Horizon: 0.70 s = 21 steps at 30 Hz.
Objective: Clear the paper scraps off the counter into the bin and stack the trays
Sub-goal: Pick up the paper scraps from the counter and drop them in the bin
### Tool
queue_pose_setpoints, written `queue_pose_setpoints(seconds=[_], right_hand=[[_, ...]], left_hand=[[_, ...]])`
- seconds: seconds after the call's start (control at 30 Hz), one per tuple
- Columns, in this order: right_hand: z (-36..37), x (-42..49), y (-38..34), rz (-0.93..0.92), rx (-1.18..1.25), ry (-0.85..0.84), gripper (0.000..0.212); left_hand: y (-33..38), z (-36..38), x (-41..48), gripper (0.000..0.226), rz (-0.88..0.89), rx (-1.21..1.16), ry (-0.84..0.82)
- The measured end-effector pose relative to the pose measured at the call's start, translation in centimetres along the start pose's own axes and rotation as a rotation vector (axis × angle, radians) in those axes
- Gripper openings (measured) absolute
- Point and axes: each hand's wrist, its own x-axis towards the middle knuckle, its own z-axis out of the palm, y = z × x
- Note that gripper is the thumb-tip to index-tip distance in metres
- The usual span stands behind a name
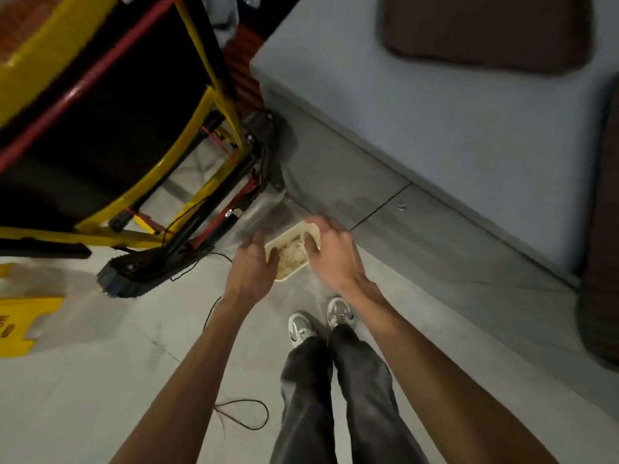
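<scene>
Both hands are down low over the floor, closed on a small beige bin (288, 275) held between them. The left hand (253, 262) has its fingers curled round the near left rim. The right hand (332, 253) hooks its fingers over the far right rim, though motion blur softens the detail of both grips. Crumpled paper scraps (290, 256) lie inside the bin, just between the two sets of fingers.

The grey worktop (435, 112) sits well beyond the right hand, up and to the right. One brown tray (485, 28) lies flat at its far end, and a second brown tray (603, 236) shows at the right edge of view. The two are well apart and not yet stacked. No loose paper shows on the visible part of the worktop.

The scrap-clearing step looks to be closing, with the paper already in the bin. The next move would call for setting the bin down steadily so nothing spills. Then turn right toward the worktop and lift one tray squarely onto the other.
</scene>
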Motion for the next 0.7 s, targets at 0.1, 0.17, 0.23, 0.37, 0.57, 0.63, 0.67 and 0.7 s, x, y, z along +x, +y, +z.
queue_pose_setpoints(seconds=[0.1, 0.17, 0.23, 0.37, 0.57, 0.63, 0.67, 0.7], right_hand=[[-7.3, -4.5, -4.4, -0.034, 0.126, 0.08, 0.035], [-11.9, -7.3, -6.5, -0.067, 0.187, 0.15, 0.033], [-16.1, -9.9, -7.5, -0.082, 0.219, 0.221, 0.033], [-23.1, -13.8, -6.9, -0.113, 0.208, 0.369, 0.033], [-32.2, -17.8, -0.1, -0.033, 0.166, 0.61, 0.033], [-34.9, -19.1, 3.3, 0.008, 0.17, 0.653, 0.033], [-36.2, -19.6, 5.1, 0.025, 0.169, 0.667, 0.033], [-37.5, -20.0, 7.0, 0.048, 0.172, 0.673, 0.033]], left_hand=[[6.2, -6.1, -4.2, 0.037, 0.11, -0.02, 0.125], [10.1, -9.4, -7.0, 0.035, 0.182, -0.04, 0.193], [13.8, -11.6, -9.3, 0.034, 0.234, -0.045, 0.234], [20.5, -13.3, -12.4, 0.034, 0.317, -0.05, 0.226], [30.3, -10.4, -13.5, 0.036, 0.452, -0.057, 0.125], [34.0, -8.4, -13.2, 0.037, 0.508, -0.058, 0.087], [36.0, -7.2, -12.9, 0.037, 0.527, -0.057, 0.073], [38.0, -6.0, -12.6, 0.038, 0.541, -0.054, 0.065]])
